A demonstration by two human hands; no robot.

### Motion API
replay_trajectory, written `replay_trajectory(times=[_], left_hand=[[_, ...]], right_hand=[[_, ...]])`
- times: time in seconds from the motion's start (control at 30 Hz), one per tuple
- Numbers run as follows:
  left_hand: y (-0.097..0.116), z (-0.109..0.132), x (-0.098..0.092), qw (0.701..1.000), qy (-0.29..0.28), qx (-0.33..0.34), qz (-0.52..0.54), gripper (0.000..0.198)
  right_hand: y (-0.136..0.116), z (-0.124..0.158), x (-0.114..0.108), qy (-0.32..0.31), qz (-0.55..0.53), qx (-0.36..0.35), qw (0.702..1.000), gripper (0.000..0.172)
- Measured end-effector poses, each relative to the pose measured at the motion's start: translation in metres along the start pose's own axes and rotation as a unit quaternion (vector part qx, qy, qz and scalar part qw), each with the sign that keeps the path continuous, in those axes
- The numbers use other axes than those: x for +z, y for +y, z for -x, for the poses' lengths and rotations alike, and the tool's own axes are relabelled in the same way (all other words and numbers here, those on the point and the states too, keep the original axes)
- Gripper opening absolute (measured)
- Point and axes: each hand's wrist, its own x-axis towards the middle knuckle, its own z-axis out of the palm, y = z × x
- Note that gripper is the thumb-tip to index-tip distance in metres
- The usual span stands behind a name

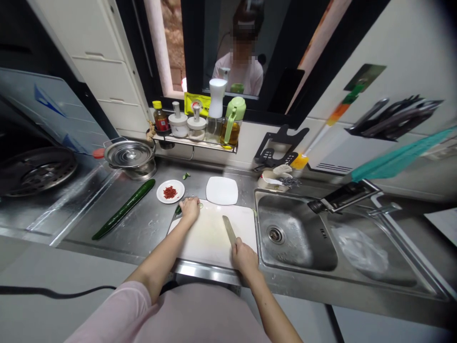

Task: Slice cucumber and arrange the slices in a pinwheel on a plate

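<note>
My right hand grips a kitchen knife by its handle, with the blade lying over the right part of a white cutting board. At the board's upper left corner, my left hand is closed over a dark green cucumber piece, mostly hidden under the fingers. A thin pale green slice shows just right of those fingers. Farther left, a long whole cucumber lies slantwise on the steel counter. Behind the board are a small plate of chopped red bits and a white square plate.
To the right is a steel sink with a faucet. A lidded steel pot stands at back left. Above the counter, a shelf holds bottles and jars. A knife holder hangs on the right wall.
</note>
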Motion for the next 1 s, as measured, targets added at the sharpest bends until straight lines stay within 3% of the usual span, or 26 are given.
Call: replay_trajectory(times=[0.2,0.37,0.6,0.83,1.0], left_hand=[[0.008,0.008,-0.007,0.993,-0.035,-0.052,0.104,0.018],[0.018,0.026,-0.004,0.981,-0.085,-0.054,0.164,0.015],[0.020,0.048,0.013,0.986,-0.118,-0.019,0.116,0.017],[0.013,0.046,0.016,0.996,-0.081,0.024,0.024,0.019],[0.016,0.041,0.015,0.995,-0.096,0.001,0.024,0.016]], right_hand=[[-0.001,-0.002,0.001,-0.010,-0.005,0.001,1.000,0.034],[-0.002,-0.002,0.002,-0.016,-0.007,0.001,1.000,0.034],[-0.001,-0.003,0.006,-0.009,-0.011,-0.006,1.000,0.033],[0.001,-0.004,0.008,-0.002,-0.004,-0.020,1.000,0.031],[0.001,-0.002,0.001,-0.018,0.000,-0.028,0.999,0.030]])
